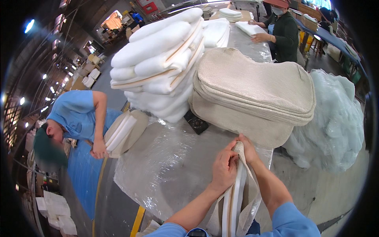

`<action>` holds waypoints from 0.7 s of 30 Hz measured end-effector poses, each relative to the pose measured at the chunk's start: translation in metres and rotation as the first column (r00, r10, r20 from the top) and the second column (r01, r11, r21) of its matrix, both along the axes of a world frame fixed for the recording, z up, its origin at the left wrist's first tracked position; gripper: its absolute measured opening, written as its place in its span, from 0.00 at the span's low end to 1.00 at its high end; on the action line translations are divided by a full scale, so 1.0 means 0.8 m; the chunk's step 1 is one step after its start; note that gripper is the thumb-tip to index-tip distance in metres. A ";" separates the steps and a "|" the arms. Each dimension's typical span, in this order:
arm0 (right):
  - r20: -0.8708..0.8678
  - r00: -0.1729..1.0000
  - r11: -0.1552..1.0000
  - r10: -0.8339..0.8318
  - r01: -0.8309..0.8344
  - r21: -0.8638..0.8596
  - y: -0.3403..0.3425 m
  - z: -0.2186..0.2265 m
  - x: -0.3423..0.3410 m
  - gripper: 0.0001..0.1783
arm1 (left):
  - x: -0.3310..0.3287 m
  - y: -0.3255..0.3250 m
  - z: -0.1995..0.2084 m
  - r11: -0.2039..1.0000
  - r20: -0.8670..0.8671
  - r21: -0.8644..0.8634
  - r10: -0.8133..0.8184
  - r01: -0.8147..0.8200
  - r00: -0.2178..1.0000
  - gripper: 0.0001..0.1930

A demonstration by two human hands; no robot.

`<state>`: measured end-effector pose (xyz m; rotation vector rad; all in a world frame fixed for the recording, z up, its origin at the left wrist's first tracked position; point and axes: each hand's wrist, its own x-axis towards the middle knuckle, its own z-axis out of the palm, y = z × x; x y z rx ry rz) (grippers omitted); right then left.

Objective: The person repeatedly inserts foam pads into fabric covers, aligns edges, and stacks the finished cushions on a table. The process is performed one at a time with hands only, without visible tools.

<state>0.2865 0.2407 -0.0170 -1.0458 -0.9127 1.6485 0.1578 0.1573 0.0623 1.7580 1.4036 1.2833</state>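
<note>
In front of me is a beige fabric cover [253,189], its opening facing up. White padding [239,185] with a tan strip along its middle sits inside it and runs down toward my body. My left hand [225,166] pinches the cover near its far end, fingers bent over the edge. On the other side, my right hand [248,151] is closed around the tip of the same cover. Just beyond my fingers lies a stack of similar beige covers [256,85] with rounded ends. Left of that rises a tall pile of folded white padding [156,53].
Clear plastic film covers the table [158,162]. A dark square packet [196,122] lies between the piles. On the left a co-worker [83,114] handles another padded cover [128,132]. Another person [286,33] stands at the far right, above a large translucent plastic bundle [327,122].
</note>
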 end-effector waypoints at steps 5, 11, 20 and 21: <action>0.186 0.979 0.984 -0.088 0.114 -0.134 -0.008 -0.076 -0.004 0.38 | -0.009 0.007 -0.006 0.997 0.144 0.002 -0.082 0.082 0.986 0.05; 0.251 0.962 0.993 -0.106 0.116 -0.025 -0.011 -0.091 -0.049 0.37 | -0.097 0.108 -0.032 0.847 0.686 -0.292 -0.138 0.444 0.714 0.25; -0.310 0.943 0.959 -0.124 0.033 -0.282 -0.071 -0.074 -0.049 0.32 | -0.034 0.068 0.017 0.751 0.751 -0.199 -0.296 0.629 0.591 0.34; -0.327 0.943 0.957 -0.060 -0.038 -0.287 -0.103 -0.062 -0.071 0.33 | -0.057 0.056 0.028 0.794 0.723 -0.218 -0.259 0.567 0.641 0.33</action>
